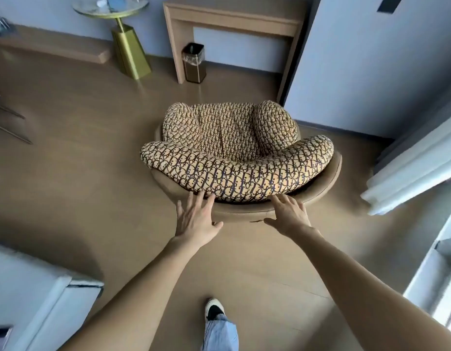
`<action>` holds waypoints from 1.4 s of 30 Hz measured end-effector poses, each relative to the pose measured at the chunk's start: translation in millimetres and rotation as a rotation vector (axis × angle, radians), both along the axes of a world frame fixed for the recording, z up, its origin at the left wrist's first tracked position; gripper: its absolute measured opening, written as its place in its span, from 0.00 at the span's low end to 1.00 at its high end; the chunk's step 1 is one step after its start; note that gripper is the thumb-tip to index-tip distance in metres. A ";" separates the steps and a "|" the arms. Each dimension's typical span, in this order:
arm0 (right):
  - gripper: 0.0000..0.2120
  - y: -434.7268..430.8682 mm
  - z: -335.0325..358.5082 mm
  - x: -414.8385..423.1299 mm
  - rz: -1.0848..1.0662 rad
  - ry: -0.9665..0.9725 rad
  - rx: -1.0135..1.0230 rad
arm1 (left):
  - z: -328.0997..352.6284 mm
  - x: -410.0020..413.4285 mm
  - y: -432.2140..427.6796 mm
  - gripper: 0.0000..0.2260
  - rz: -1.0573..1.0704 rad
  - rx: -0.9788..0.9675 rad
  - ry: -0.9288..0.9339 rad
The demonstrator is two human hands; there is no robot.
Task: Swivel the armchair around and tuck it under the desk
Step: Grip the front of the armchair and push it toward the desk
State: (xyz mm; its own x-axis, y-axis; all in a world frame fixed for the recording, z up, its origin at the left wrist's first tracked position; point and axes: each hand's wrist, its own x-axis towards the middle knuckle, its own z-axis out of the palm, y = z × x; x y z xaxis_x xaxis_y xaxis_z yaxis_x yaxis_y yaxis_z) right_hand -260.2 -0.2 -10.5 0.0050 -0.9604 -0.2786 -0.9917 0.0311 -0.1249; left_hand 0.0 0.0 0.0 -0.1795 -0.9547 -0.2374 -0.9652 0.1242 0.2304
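The armchair [234, 153] is a low round shell with tan leather outside and patterned beige-and-brown cushions. It stands on the floor in the middle of the view, its back toward me and its seat facing the wooden desk [232, 20] at the far wall. My left hand [195, 219] lies flat with fingers spread on the rim of the chair's back, left of centre. Fingers apart, my right hand [289, 215] rests on the same rim to the right. Neither hand is closed around anything.
A small metal waste bin [194, 63] stands under the desk's left side. A gold-based round side table [123, 34] is left of the desk. A wall corner [303, 59] and white curtain [409, 168] are at right, a bed corner [42, 300] at lower left. My shoe [214, 309] is behind the chair.
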 end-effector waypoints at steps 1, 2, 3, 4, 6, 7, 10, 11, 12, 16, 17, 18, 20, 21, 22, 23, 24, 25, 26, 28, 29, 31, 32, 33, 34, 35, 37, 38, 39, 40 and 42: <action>0.35 -10.2 -7.5 0.6 0.013 0.000 0.021 | -6.5 -0.2 -11.3 0.36 -0.021 0.007 -0.013; 0.35 -20.3 -17.7 0.4 0.014 0.001 0.019 | -14.9 -1.8 -22.9 0.36 -0.035 -0.003 -0.030; 0.34 -27.6 -28.9 -0.6 0.018 -0.002 0.029 | -22.8 -2.2 -32.1 0.36 -0.050 0.009 -0.050; 0.33 -31.6 -34.3 -0.2 0.028 -0.016 0.047 | -28.3 -2.1 -39.2 0.35 -0.065 0.020 -0.057; 0.31 -38.9 -51.8 -1.7 0.067 -0.014 0.068 | -41.2 -5.8 -51.6 0.33 -0.084 0.057 -0.066; 0.31 -40.2 -60.2 -3.8 0.101 0.000 0.073 | -47.2 -6.9 -55.4 0.32 -0.092 0.075 -0.079; 0.33 -39.6 -76.7 -10.1 0.175 -0.002 0.049 | -64.9 -7.1 -61.6 0.33 -0.111 0.139 -0.107; 0.33 -39.9 -81.7 -11.6 0.194 -0.009 0.022 | -70.5 -6.8 -62.4 0.34 -0.115 0.142 -0.120; 0.33 -40.4 -85.5 -12.4 0.208 -0.015 -0.008 | -76.4 -6.6 -63.3 0.35 -0.119 0.127 -0.128; 0.32 -44.1 -94.8 -14.6 0.246 -0.036 -0.097 | -89.4 -2.4 -69.5 0.38 -0.147 0.048 -0.125; 0.32 -46.4 -96.4 -15.9 0.255 -0.039 -0.109 | -91.0 -1.1 -72.0 0.40 -0.163 0.035 -0.127; 0.32 -49.1 -97.5 -16.8 0.264 -0.045 -0.113 | -92.4 0.2 -74.8 0.41 -0.176 0.014 -0.129; 0.31 -53.3 -100.7 -17.1 0.270 -0.054 -0.121 | -94.6 2.7 -78.8 0.41 -0.188 -0.015 -0.139; 0.31 -54.0 -102.1 -17.2 0.274 -0.051 -0.124 | -95.1 2.5 -79.1 0.40 -0.192 -0.015 -0.148; 0.30 -54.1 -103.6 -16.8 0.278 -0.046 -0.129 | -95.8 2.6 -78.7 0.40 -0.201 -0.015 -0.158; 0.30 -53.6 -105.4 -16.7 0.282 -0.043 -0.140 | -95.9 3.0 -78.1 0.40 -0.209 -0.015 -0.167; 0.30 -54.3 -107.1 -17.5 0.285 -0.040 -0.152 | -96.4 2.9 -79.5 0.40 -0.211 -0.019 -0.168; 0.30 -56.9 -108.1 -18.1 0.285 -0.039 -0.168 | -96.0 2.9 -82.8 0.40 -0.209 -0.024 -0.169; 0.30 -61.4 -107.6 -18.4 0.284 -0.041 -0.175 | -95.3 2.6 -87.6 0.40 -0.207 -0.026 -0.168; 0.30 -72.9 -107.1 -19.7 0.284 -0.039 -0.173 | -95.0 1.8 -98.4 0.40 -0.202 -0.029 -0.165; 0.31 -79.2 -107.2 -19.9 0.285 -0.037 -0.171 | -95.3 1.7 -104.0 0.40 -0.204 -0.033 -0.165; 0.32 -91.1 -107.9 -20.5 0.292 -0.033 -0.170 | -97.4 1.5 -115.7 0.40 -0.208 -0.041 -0.168; 0.32 -97.6 -108.3 -21.0 0.294 -0.031 -0.172 | -98.8 1.2 -122.4 0.40 -0.207 -0.046 -0.168; 0.32 -105.0 -108.4 -21.8 0.294 -0.030 -0.178 | -99.9 0.6 -129.8 0.40 -0.205 -0.053 -0.168; 0.32 -113.3 -108.1 -22.5 0.294 -0.031 -0.184 | -100.8 0.2 -138.1 0.40 -0.203 -0.058 -0.168; 0.33 -121.9 -107.8 -23.3 0.294 -0.031 -0.188 | -101.5 -0.2 -147.1 0.39 -0.203 -0.058 -0.167; 0.33 -140.3 -107.8 -23.1 0.292 -0.030 -0.193 | -102.8 -0.1 -167.2 0.39 -0.207 -0.050 -0.165; 0.33 -149.7 -107.7 -22.5 0.291 -0.028 -0.196 | -103.1 0.2 -177.5 0.39 -0.209 -0.049 -0.165; 0.34 -159.7 -107.9 -21.8 0.289 -0.027 -0.200 | -103.4 1.0 -187.8 0.40 -0.210 -0.051 -0.167; 0.34 -170.2 -108.7 -21.5 0.287 -0.028 -0.206 | -103.8 1.9 -198.6 0.40 -0.210 -0.056 -0.170; 0.34 -191.9 -110.7 -20.3 0.285 -0.033 -0.219 | -104.8 3.8 -220.7 0.40 -0.212 -0.072 -0.174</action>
State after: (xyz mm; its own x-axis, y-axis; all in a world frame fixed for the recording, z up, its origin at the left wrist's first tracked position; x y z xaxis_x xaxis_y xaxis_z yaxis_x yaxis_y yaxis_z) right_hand -280.5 -192.1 -121.1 0.2866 -0.9561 -0.0614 -0.9520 -0.2771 -0.1302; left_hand 3.8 -220.7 -104.8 -0.3394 -0.9158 -0.2147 -0.9402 0.3374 0.0471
